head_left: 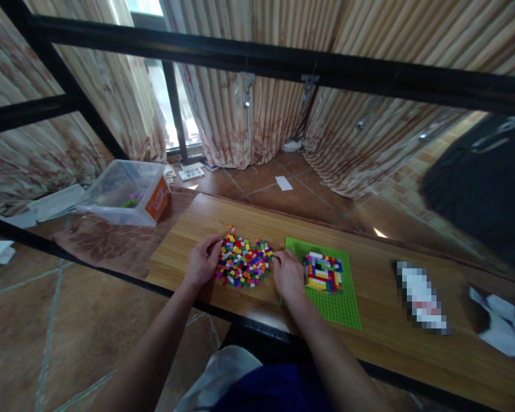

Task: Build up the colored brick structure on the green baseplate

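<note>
You are sitting at a long wooden table with both hands at a pile of small coloured bricks. The pile is lying near the table's near edge, toward its left end. Your left hand is resting at the pile's left side, its fingers curling in and touching the bricks. Your right hand is resting at the pile's right side with its fingers bent narrow against the bricks. I cannot tell whether either hand is pinching a brick.

Just beside your right hand a green baseplate is lying flat, reaching almost to the near edge, and a low brick build is sitting on its far left part. Farther toward the right end a pixelated object and a white cloth are lying on the table.

Beyond the far edge a brown tiled floor is running to patterned curtains and a window. A clear plastic box is sitting off the table's far left corner. A black frame bar is crossing overhead.
</note>
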{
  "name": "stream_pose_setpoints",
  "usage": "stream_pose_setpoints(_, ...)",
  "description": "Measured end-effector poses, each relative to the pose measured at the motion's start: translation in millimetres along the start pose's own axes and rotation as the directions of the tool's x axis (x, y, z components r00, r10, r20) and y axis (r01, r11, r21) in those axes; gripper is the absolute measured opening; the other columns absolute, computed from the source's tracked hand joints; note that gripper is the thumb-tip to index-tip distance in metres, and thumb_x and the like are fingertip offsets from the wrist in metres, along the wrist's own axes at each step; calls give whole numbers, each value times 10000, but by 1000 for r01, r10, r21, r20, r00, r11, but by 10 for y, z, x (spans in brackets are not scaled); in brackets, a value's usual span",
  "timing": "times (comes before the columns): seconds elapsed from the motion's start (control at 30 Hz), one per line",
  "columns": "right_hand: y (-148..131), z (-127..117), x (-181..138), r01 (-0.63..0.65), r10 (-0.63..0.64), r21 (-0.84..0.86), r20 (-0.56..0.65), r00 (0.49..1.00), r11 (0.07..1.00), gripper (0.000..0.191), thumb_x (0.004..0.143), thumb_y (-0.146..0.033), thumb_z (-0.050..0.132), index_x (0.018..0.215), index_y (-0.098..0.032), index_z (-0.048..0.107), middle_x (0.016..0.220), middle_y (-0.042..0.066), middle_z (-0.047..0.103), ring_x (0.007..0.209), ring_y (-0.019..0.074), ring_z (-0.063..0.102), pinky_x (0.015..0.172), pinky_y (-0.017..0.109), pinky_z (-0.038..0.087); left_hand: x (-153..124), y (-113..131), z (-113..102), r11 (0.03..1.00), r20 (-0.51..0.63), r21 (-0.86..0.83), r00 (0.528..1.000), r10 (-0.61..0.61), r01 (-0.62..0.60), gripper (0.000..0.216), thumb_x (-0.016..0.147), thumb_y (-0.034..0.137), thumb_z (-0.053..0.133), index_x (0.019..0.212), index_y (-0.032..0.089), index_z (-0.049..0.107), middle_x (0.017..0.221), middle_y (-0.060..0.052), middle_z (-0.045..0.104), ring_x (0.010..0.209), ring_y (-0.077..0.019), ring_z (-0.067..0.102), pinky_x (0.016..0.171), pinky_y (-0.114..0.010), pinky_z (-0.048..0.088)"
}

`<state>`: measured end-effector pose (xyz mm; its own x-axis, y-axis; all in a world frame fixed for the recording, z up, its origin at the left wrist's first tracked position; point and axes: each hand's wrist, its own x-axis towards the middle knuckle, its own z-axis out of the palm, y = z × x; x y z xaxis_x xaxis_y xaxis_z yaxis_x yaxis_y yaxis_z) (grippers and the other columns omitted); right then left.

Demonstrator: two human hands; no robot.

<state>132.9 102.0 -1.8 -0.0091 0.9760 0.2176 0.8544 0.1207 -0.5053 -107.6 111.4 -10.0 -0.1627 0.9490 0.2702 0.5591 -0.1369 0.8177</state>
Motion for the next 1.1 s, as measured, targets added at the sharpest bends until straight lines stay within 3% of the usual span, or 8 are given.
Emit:
stream_pose_setpoints(0.17,-40,-71,-22,5,-3,72,-37,999,997,272,924,-168,446,812,-198,691,815,61,649,784,184,597,744,296,447,8,-31,-3,1000,-12,8,1000,12,-11,287,898,382,528,1042,194,691,1048,-66,736,981,-214,684,914,-345,537)
stream_pose_setpoints(0.37,-30,-468,-215,84,-50,289,-124,991,954,230,939,-291,511,934,-216,728,966,68,682,910,190,622,826,329,492,19,-50,-2,1000,-5,24,1000,12,-12,306,892,393,533,1061,192,691,1066,-69,735,997,-218,683,911,-340,540)
stream_pose_setpoints(0.5,271,-725,-313,61,12,271,-260,965,961,211,905,-362,573,914,-233,739,1055,74,670,1027,217,614,947,409,471,16,-16,-9,1000,-4,18,1000,9,-9,314,888,388,526,1068,191,691,1057,-68,737,983,-214,684,911,-338,543)
stream_pose_setpoints(0.6,599,-837,-341,-8,93,243,-341,935,970,230,879,-398,594,899,-221,739,1060,86,661,1004,225,611,936,434,476,15,-14,-8,1000,-3,12,1000,7,-7,318,884,385,527,1070,186,690,1055,-69,737,977,-215,685,908,-341,546)
stream_pose_setpoints(0.8,1024,-897,-301,-108,188,235,-352,917,966,278,835,-443,611,866,-204,751,1075,105,644,1032,245,595,951,463,465,26,-42,5,1000,-2,2,1000,3,-3,313,878,375,539,1068,181,695,1068,-73,737,998,-218,683,918,-341,541)
stream_pose_setpoints(1.1,1122,-818,-257,-129,233,326,-305,924,937,269,800,-453,648,845,-207,746,1105,96,634,1045,238,607,970,462,469,26,-13,-12,1000,4,22,1000,-7,7,321,872,374,539,1077,180,692,1059,-77,739,985,-216,686,918,-342,544)
